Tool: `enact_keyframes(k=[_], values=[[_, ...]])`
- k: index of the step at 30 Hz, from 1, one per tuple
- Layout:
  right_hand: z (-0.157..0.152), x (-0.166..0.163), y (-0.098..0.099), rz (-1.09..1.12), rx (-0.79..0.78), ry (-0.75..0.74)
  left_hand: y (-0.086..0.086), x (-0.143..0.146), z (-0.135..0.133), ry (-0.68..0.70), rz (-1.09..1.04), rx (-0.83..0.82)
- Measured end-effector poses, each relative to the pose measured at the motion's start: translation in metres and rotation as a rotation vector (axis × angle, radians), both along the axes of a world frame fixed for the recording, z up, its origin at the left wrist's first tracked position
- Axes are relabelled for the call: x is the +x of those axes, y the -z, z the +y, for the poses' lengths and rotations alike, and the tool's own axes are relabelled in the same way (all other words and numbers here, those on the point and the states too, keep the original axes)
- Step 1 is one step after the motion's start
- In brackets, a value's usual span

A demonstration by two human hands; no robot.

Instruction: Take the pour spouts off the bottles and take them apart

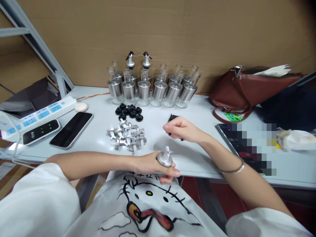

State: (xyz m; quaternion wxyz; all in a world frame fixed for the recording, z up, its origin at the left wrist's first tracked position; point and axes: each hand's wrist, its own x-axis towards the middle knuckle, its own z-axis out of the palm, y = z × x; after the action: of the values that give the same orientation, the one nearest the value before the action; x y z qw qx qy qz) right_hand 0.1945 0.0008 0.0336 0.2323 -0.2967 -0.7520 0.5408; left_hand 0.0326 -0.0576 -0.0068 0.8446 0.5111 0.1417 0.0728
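My left hand (148, 163) is closed round a silver pourer spout (164, 158), its wide round base and short nozzle showing above the fist. Just above and to the right, my right hand (182, 129) has its fingers pinched together over a small heap of black parts (172, 117), which it partly covers. What sits between those fingertips is hidden. To the left lies a pile of silver pourer spouts (128, 133). Behind that pile is a cluster of black ribbed stoppers (132, 114).
Glass bottles with steel sleeves (144, 88) stand in rows at the back, two with black-topped pourers (146, 60). On the left are a phone (72, 130), a black-faced device (41, 132) and a power strip (43, 113). A brown bag (254, 87) and a tablet (228, 133) lie on the right.
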Motion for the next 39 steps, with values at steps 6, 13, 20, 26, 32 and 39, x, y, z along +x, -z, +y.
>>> enact_keyframes(k=[6,13,20,26,32,39], values=[[0.023,0.029,-0.011,-0.052,-0.091,0.043,0.001,0.001,0.001,-0.031,-0.016,-0.074],[0.036,0.056,-0.015,-0.341,-0.112,0.018,0.001,0.002,0.000,-0.035,-0.019,-0.071],[0.045,0.061,-0.002,-0.645,0.057,0.068,0.000,0.002,0.001,-0.027,-0.028,-0.087],[0.043,0.057,0.000,-0.722,0.100,-0.014,-0.001,0.002,0.001,-0.029,-0.029,-0.082],[0.043,0.057,-0.002,-0.746,0.085,-0.015,0.000,0.002,0.001,-0.029,-0.019,-0.071],[0.044,0.060,-0.005,-0.772,0.099,-0.049,0.002,0.001,0.001,-0.029,-0.042,-0.096]])
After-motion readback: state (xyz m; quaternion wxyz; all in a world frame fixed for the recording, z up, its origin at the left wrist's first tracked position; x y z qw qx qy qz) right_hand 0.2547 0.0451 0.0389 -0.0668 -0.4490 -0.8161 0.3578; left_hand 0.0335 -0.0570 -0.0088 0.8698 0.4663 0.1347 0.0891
